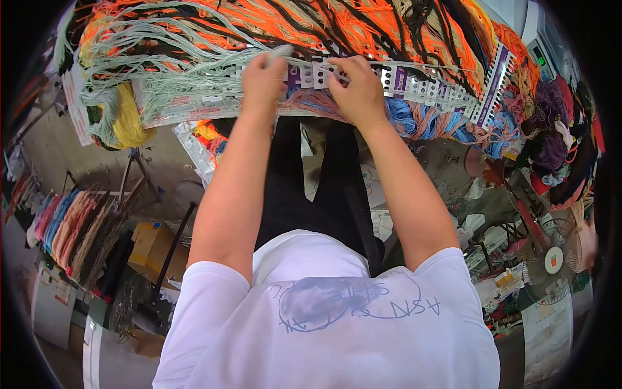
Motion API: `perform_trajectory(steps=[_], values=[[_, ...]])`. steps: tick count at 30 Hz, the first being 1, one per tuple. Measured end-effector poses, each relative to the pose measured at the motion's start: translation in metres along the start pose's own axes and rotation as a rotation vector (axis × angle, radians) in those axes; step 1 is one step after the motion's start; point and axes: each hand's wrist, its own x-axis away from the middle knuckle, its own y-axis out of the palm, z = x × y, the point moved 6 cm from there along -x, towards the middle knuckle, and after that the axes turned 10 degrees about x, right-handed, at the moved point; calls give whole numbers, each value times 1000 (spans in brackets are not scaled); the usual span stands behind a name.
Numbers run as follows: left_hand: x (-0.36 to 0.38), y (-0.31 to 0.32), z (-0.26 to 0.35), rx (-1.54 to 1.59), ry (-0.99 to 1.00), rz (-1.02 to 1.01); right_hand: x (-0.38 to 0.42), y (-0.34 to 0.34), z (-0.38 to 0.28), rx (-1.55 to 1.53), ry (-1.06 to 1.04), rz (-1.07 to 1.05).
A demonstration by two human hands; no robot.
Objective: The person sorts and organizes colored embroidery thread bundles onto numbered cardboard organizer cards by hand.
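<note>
My left hand is closed, slightly blurred, on a pale grey-green thread bundle whose end shows above the fingers. More pale grey-green thread fans out to the left of it. To the right, my right hand has curled fingers, with thumb and forefinger at the edge of a white punched thread card. Several more white and purple punched cards lie in an overlapping row to the right of that hand. Orange, black and tan thread is spread behind both hands.
Blue and pink thread hangs at the near table edge, and a yellow hank at the left. A device with a green display stands at the far right. Below are a fan, a cardboard box and hanging coloured hanks.
</note>
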Motion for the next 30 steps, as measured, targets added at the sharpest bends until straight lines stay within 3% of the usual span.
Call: perform_trajectory(steps=[2, 4, 5, 7, 8, 11, 13, 14, 18, 20, 23, 26, 29, 30], values=[[-2, -25, 20, 362, -34, 12, -1, -3, -5, 417, -108, -29], [2, -42, 36, 714, -146, 15, -5, -3, -2, 503, -123, -18], [4, -44, 36, 713, -145, 16, -5, -2, -2, 586, -142, -15], [11, -24, 49, 875, -142, -432, -7, -8, -10, 592, -228, 52], [13, -20, 40, 868, -232, -391, -6, -13, -17, 601, -308, 118], [30, 26, 41, 389, -136, -530, -2, -26, -39, 501, -453, 236], [29, 52, 26, 109, -79, -584, -2, -23, -40, 384, -412, 158], [17, 52, 10, -149, 53, -561, -3, -20, -37, 261, -368, 82], [4, 34, 13, -247, 173, -475, -12, -9, -15, 232, -222, -55], [7, -1, 52, -53, 101, -310, -17, 4, 12, 328, -205, -121], [-11, -81, 107, 85, 69, -262, -22, 11, 22, 303, -177, -103], [-18, -123, 183, 285, 158, -155, -25, 9, 22, 312, -137, -83], [-23, -152, 240, 165, 381, 136, -26, 13, 22, 312, -58, -116], [-9, -141, 251, 102, 414, 144, -25, 13, 21, 302, -57, -109]])
